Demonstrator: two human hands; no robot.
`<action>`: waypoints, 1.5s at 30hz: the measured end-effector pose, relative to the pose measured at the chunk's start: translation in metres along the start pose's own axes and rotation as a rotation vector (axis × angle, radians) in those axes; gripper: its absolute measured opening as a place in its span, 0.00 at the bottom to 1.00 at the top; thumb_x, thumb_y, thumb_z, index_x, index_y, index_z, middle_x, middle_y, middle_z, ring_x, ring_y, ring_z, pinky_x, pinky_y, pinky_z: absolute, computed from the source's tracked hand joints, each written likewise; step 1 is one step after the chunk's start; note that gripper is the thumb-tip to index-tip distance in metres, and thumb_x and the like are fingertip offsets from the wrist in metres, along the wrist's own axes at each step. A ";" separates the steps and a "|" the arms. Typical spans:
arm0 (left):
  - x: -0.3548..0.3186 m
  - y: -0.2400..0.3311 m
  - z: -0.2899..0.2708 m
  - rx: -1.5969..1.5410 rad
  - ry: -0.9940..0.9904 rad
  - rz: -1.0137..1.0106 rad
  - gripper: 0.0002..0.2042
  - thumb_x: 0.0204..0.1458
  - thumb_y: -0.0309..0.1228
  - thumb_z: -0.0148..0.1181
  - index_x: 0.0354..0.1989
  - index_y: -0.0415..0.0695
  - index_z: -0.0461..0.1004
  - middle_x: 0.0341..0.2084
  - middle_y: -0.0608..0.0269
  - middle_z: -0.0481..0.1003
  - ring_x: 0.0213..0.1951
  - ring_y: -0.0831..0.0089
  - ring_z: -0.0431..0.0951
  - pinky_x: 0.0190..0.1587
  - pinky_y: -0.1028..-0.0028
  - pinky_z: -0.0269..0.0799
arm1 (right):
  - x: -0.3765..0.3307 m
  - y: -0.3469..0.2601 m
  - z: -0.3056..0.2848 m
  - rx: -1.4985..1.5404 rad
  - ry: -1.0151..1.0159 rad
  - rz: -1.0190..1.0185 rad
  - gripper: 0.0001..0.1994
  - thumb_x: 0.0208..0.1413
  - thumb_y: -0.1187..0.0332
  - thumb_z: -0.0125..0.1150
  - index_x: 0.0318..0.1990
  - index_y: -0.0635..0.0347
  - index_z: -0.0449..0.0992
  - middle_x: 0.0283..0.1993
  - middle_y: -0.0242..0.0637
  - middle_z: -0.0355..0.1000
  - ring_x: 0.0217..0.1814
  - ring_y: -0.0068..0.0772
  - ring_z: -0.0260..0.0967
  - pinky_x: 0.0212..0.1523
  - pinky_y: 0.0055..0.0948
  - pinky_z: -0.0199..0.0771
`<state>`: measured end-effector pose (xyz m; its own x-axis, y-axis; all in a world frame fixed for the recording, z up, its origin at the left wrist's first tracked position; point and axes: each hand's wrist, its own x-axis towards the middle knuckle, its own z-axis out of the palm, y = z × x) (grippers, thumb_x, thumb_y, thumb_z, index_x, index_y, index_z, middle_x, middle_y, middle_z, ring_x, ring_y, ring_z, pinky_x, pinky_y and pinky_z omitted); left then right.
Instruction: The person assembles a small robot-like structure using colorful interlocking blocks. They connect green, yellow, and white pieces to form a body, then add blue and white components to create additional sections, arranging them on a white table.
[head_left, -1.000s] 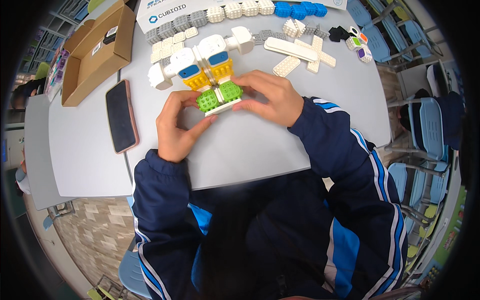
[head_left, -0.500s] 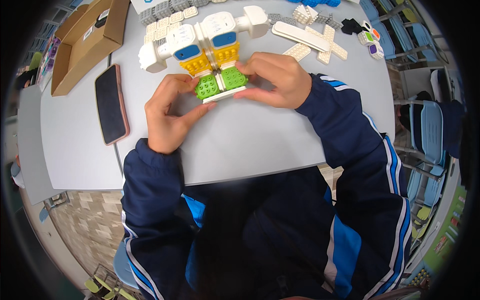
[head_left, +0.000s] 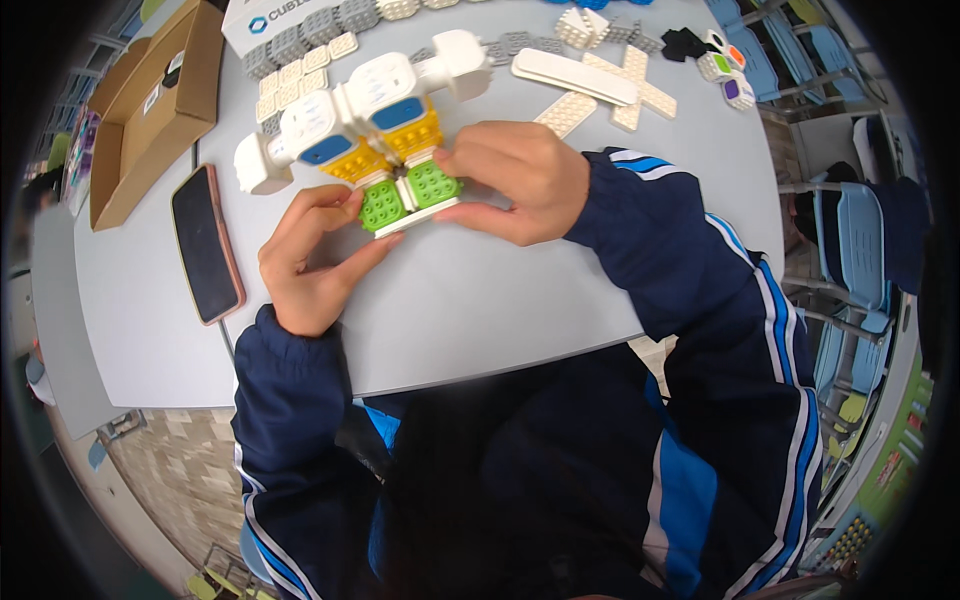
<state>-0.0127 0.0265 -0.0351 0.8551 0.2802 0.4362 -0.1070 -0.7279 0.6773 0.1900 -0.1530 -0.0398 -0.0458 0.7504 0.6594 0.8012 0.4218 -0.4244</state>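
Observation:
In front of me on the table lies a model of studded building blocks, with white blocks (head_left: 384, 88) bearing blue panels at its far end. Yellow blocks (head_left: 410, 128) make up its middle. At the near end sit two green blocks (head_left: 433, 184), edged by a white strip (head_left: 418, 217). My left hand (head_left: 312, 255) pinches the left green block and the strip's left end between fingers and thumb. On the other side, my right hand (head_left: 520, 180) is closed on the right green block, its thumb against the strip's right end. The fingers partly hide the blocks' outer sides.
A phone (head_left: 208, 245) lies left of my left hand, near an open cardboard box (head_left: 160, 115). Beyond the model are grey blocks (head_left: 288, 46) and flat white plates (head_left: 292, 84). Long white beams (head_left: 575, 78) and small cubes with coloured faces (head_left: 738, 92) lie far right.
The whole view has shifted and tilted slightly, so model, hands and table sit lower and further left. Both hands keep the same grip on the model.

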 end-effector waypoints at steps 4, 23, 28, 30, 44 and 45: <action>-0.012 0.007 -0.004 0.051 0.001 0.033 0.19 0.36 0.23 0.81 0.37 0.33 0.78 0.39 0.50 0.80 0.41 0.64 0.82 0.45 0.71 0.78 | -0.008 -0.013 0.005 -0.085 0.009 -0.025 0.21 0.45 0.67 0.77 0.43 0.71 0.77 0.35 0.45 0.72 0.31 0.44 0.72 0.30 0.35 0.73; -0.072 0.067 -0.001 0.211 -0.209 0.141 0.28 0.40 0.25 0.79 0.53 0.35 0.79 0.44 0.47 0.78 0.47 0.53 0.82 0.49 0.64 0.79 | -0.038 -0.090 0.014 -0.135 -0.008 0.035 0.23 0.42 0.65 0.70 0.47 0.67 0.78 0.38 0.42 0.73 0.36 0.40 0.72 0.38 0.38 0.74; -0.071 0.066 -0.011 0.351 -0.340 0.342 0.26 0.41 0.25 0.78 0.52 0.33 0.79 0.47 0.46 0.78 0.49 0.54 0.81 0.53 0.62 0.79 | -0.038 -0.091 0.013 -0.092 0.002 0.027 0.21 0.43 0.67 0.67 0.46 0.70 0.77 0.37 0.43 0.72 0.36 0.42 0.72 0.38 0.38 0.73; -0.079 0.069 -0.006 0.188 -0.272 0.085 0.29 0.42 0.24 0.78 0.56 0.34 0.77 0.47 0.47 0.79 0.50 0.53 0.81 0.52 0.60 0.78 | -0.037 -0.088 0.017 -0.072 0.033 0.023 0.21 0.43 0.67 0.67 0.45 0.69 0.77 0.37 0.43 0.72 0.37 0.43 0.72 0.39 0.38 0.73; -0.069 0.065 0.006 0.189 -0.131 0.107 0.29 0.40 0.24 0.79 0.55 0.37 0.79 0.35 0.54 0.76 0.36 0.64 0.82 0.39 0.70 0.78 | -0.038 -0.070 0.020 0.016 0.016 -0.034 0.24 0.42 0.65 0.75 0.47 0.69 0.78 0.36 0.42 0.70 0.33 0.42 0.71 0.34 0.37 0.73; -0.067 0.065 0.006 0.197 -0.112 0.108 0.29 0.39 0.25 0.80 0.55 0.37 0.79 0.35 0.55 0.76 0.35 0.64 0.82 0.38 0.69 0.78 | -0.037 -0.069 0.019 0.007 0.002 -0.029 0.24 0.42 0.65 0.75 0.48 0.68 0.78 0.36 0.42 0.71 0.33 0.42 0.71 0.34 0.37 0.73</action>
<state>-0.0738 -0.0436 -0.0239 0.8964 0.1313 0.4234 -0.1088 -0.8608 0.4972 0.1248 -0.2003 -0.0466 -0.0673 0.7368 0.6727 0.7957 0.4464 -0.4094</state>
